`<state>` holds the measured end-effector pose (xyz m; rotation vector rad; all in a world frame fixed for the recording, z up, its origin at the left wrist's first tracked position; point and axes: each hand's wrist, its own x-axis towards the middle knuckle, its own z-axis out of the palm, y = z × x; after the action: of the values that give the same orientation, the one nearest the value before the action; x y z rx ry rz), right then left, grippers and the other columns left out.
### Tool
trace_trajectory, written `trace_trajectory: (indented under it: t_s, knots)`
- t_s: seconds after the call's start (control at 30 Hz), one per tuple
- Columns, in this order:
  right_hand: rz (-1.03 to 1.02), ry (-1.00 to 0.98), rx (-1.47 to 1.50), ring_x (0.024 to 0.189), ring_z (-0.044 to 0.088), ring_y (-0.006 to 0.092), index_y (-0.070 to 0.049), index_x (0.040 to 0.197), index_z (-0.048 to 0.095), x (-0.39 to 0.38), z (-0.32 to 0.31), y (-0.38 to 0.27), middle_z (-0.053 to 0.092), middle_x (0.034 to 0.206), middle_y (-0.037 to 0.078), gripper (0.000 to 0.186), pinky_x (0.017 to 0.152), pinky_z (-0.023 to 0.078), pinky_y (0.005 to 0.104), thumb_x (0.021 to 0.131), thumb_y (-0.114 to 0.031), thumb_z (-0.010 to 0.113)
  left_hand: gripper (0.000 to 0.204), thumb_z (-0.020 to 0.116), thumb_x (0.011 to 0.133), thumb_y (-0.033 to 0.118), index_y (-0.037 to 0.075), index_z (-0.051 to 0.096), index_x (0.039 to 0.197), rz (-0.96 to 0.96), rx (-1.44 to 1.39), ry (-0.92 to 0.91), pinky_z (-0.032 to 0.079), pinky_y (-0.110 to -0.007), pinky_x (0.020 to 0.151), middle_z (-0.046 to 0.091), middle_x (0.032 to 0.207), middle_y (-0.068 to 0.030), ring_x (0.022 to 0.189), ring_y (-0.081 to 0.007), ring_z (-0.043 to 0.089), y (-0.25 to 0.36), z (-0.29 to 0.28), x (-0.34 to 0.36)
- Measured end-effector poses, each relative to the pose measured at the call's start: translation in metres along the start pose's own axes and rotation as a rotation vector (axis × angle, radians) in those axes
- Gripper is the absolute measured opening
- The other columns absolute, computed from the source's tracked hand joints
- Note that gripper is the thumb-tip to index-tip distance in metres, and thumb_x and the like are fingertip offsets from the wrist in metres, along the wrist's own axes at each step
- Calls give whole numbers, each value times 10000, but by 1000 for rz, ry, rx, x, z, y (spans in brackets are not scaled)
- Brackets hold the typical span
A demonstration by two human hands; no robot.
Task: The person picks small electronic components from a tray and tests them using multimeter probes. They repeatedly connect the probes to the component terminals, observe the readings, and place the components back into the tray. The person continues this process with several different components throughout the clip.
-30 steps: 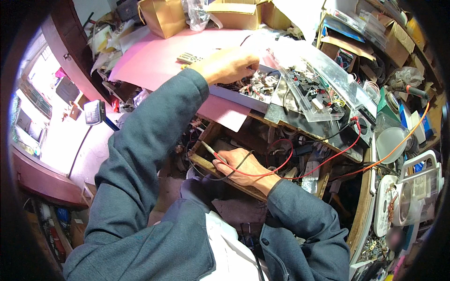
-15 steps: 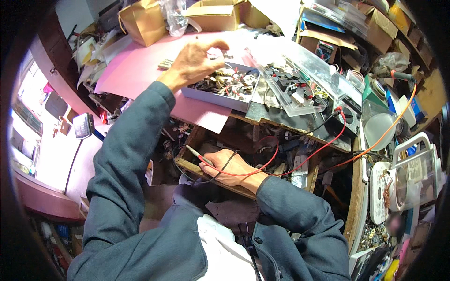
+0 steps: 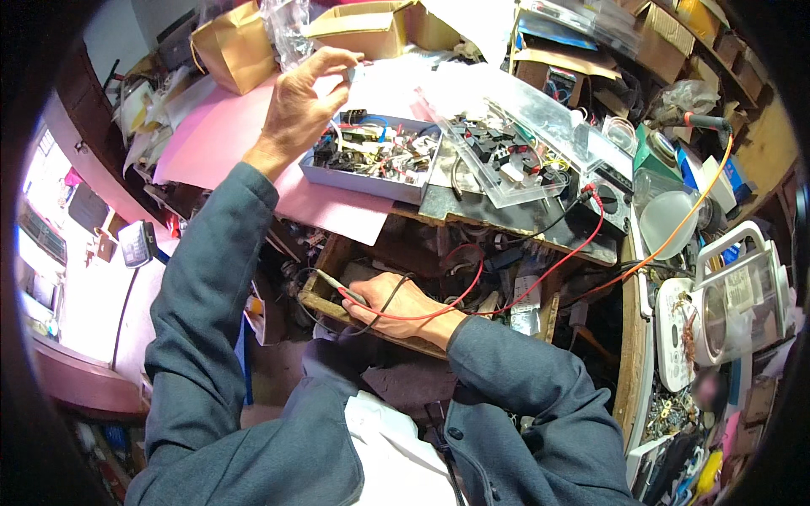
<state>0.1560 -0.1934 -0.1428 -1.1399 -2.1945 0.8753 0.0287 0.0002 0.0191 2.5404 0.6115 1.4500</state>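
My left hand (image 3: pixel 295 105) is raised over the left end of a grey-blue box (image 3: pixel 363 180) of small electrical parts. Its forefinger stretches out and the thumb stays apart from it; I see nothing clearly held between them. Low in front of me, my right hand (image 3: pixel 392 305) is closed around a test probe (image 3: pixel 331 280), its pale tip pointing left. A red lead (image 3: pixel 540 291) runs from the probe across the hand to a dark meter-like device (image 3: pixel 609 207) at the right. A black lead (image 3: pixel 393 292) loops over the same hand.
An open wooden drawer (image 3: pixel 329 312) full of odds and ends lies under my right hand. Beside the parts box stands a clear plastic case (image 3: pixel 506 196) with black parts. Cardboard boxes (image 3: pixel 363 29) line the back; a white-framed appliance (image 3: pixel 675 337) is at the right.
My left hand has drawn back leftward from above the parts box, uncovering more of it. My right hand keeps its grip on the probe. The whole view has shifted slightly.
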Motion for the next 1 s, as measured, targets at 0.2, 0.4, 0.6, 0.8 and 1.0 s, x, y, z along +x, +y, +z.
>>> trace_trajectory:
  t_s: [0.2,0.4,0.6,0.8,1.0]
  knots:
    - [-12,-4,-19,666,595,423,-18,878,627,0,3,6,590,677,220,359,630,466,493,961,-355,535,271,682,835,60,68,629,1100,-64,-9,37,565,-334,862,721,1014,-78,975,-197,708,11,-3,-4]
    - [-25,1,-16,658,592,423,-14,869,623,0,2,5,586,675,219,359,620,462,496,961,-349,535,295,675,816,17,54,632,1106,-49,-152,105,555,-330,902,725,1052,-83,1013,-189,700,13,-3,-10]
    - [-30,-1,-34,682,625,433,-15,867,640,4,1,4,615,701,232,354,630,482,512,964,-343,551,269,629,882,-2,53,589,1142,-125,-307,73,541,-298,900,706,1093,-101,1034,-165,672,21,-11,-15]
    - [-18,6,-13,684,598,428,-27,833,610,-1,3,3,604,703,209,381,639,462,494,977,-367,517,270,612,928,16,-19,545,1187,-306,-626,71,551,-286,866,704,1044,-131,988,-180,687,37,-21,-18]
    - [64,-70,20,709,607,452,2,850,613,2,-3,-3,604,724,256,399,654,468,511,967,-364,503,304,573,951,86,-19,517,1231,-369,-914,26,544,-394,979,641,1204,-204,1093,-292,670,39,-37,-25]
